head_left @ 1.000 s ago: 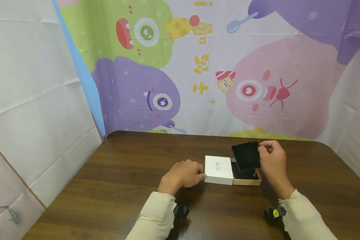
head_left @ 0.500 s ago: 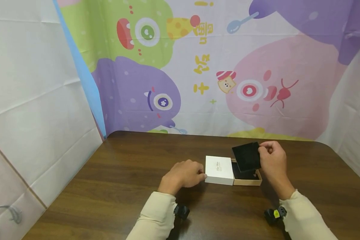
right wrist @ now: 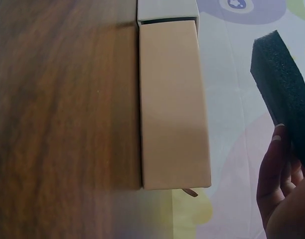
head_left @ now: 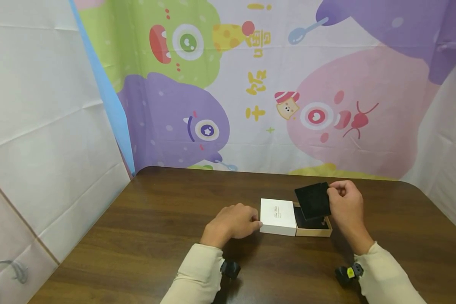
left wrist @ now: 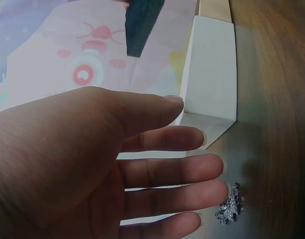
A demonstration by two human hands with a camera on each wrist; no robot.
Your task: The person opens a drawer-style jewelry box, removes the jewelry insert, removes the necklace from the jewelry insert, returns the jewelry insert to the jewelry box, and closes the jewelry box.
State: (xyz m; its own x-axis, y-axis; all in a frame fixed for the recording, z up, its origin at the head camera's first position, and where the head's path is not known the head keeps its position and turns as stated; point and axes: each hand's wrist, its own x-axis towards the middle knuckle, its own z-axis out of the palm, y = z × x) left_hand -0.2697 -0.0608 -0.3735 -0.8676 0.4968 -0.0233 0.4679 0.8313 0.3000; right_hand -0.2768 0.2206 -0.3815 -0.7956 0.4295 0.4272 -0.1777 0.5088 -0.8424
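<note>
My right hand (head_left: 347, 207) pinches a square black foam pad (head_left: 312, 200) by its right edge, tilted above a jewellery box. The box's tan drawer (head_left: 313, 232) is slid partly out of its white sleeve (head_left: 276, 216) to the right, and its inside looks dark, partly hidden by the pad. At the sleeve's left end, my left hand (head_left: 233, 221) touches the near corner with the thumb, the fingers loosely extended. Below those fingers, in the left wrist view, a small silvery chain-like heap (left wrist: 229, 206) lies on the table; the hand hides it in the head view.
The box stands on a dark brown wooden table (head_left: 144, 228). Behind the table hangs a cartoon-printed cloth (head_left: 258, 147), with pale cloth panels (head_left: 53, 126) at the sides. A short brown ribbon (right wrist: 190, 192) sticks out at the drawer's outer end.
Almost nothing differs. The whole scene has shifted down a few pixels in the head view, while the hands, foam pad and box keep their places relative to one another.
</note>
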